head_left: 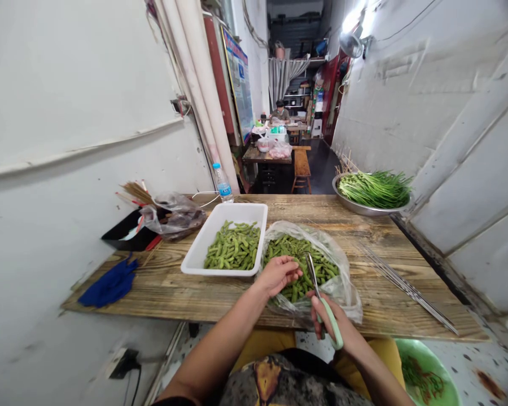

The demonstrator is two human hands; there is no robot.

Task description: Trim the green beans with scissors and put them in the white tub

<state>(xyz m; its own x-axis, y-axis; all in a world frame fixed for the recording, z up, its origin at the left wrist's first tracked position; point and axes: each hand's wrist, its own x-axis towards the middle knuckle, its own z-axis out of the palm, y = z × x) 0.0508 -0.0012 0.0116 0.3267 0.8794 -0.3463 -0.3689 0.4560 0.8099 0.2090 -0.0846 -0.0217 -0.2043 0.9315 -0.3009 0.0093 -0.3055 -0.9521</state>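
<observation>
Green-handled scissors (331,322) are in my right hand (336,321), fingers through the grips and blades pointing up and away. My left hand (279,275) is closed in a pinch above the bag, by the blades. A green edamame pod shows at its fingertips, partly hidden by the fingers. Beneath both hands lies an open clear plastic bag (347,282) full of edamame pods (322,269). Left of the bag, touching or nearly touching it, stands a white plastic tub (197,248) with more edamame pods (233,246) inside.
Metal skewers (410,287) lie on the wooden table (165,290) at right. Behind them is a metal bowl (366,210) of green stalks. A water bottle (223,185), black tray (129,234) and blue cloth (110,283) are leftward. A green basin (432,372) sits below; a person (280,114) sits far back.
</observation>
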